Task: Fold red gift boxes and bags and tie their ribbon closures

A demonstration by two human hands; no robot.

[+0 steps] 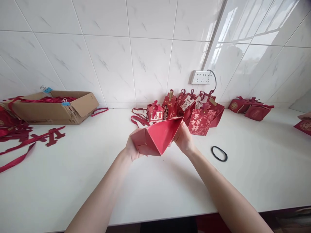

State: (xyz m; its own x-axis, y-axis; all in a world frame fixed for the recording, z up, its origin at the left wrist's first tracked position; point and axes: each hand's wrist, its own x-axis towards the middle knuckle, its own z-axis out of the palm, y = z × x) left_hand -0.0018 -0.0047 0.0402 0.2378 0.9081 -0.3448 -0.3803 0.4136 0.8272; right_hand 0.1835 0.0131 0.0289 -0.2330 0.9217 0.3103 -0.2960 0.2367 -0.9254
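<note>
Both my hands hold a half-folded red paper box [157,137] above the middle of the white counter [73,181]. My left hand [131,149] grips its left side, mostly hidden behind the paper. My right hand [184,139] is closed on its right edge, near the pointed upper flap. The box's inner red face is turned toward me.
Several finished red gift boxes [187,110] stand against the tiled wall behind my hands. A cardboard carton [52,108] with red ribbons sits at the far left, loose ribbons [29,137] beside it. A black rubber band [219,153] lies to the right. More red boxes [250,108] rest far right.
</note>
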